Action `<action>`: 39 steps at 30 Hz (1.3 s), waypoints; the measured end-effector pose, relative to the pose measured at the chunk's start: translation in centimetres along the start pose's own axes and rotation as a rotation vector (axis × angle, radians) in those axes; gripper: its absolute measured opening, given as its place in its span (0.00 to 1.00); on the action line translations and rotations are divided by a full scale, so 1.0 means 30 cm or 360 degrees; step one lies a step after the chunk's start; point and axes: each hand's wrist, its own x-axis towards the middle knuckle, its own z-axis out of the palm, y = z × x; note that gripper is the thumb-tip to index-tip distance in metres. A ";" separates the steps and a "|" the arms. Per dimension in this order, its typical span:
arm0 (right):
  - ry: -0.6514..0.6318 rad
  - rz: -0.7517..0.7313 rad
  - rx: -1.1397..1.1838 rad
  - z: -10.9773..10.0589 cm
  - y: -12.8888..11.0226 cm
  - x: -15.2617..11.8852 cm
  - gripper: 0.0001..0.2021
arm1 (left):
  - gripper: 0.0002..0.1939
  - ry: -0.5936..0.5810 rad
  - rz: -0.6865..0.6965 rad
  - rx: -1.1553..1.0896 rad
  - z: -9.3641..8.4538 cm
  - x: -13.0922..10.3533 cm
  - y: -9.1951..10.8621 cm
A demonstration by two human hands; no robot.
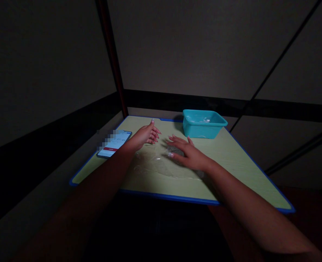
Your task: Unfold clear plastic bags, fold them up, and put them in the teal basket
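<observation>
A clear, wrinkled plastic sheet or bag (161, 168) lies flat on the pale yellow-green table (231, 171). Above its left far edge, my left hand (146, 136) is turned sideways with the thumb up and the fingers apart, holding nothing. Over the right part of the plastic, my right hand (185, 151) has its palm down and fingers spread. Some of the plastic shows beneath its fingers; whether they touch it cannot be made out.
At the table's back right stands a turquoise basket (203, 130) with something clear inside. A phone (114, 145) with a lit screen lies at the left edge, beside my left forearm. Walls rise behind and left of the blue-edged table.
</observation>
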 end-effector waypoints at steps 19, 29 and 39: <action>0.0098 0.0530 -0.0195 -0.032 0.087 0.021 0.08 | 0.23 0.0232 0.0170 0.0260 -0.019 0.035 -0.029; -0.0744 -0.0557 0.0606 -0.084 -0.140 -0.062 0.22 | 0.25 0.0294 0.0282 0.0163 0.000 0.010 0.005; -0.0701 -0.0535 0.0316 0.035 -0.194 -0.062 0.28 | 0.23 0.0242 0.0251 0.0172 -0.008 0.028 -0.016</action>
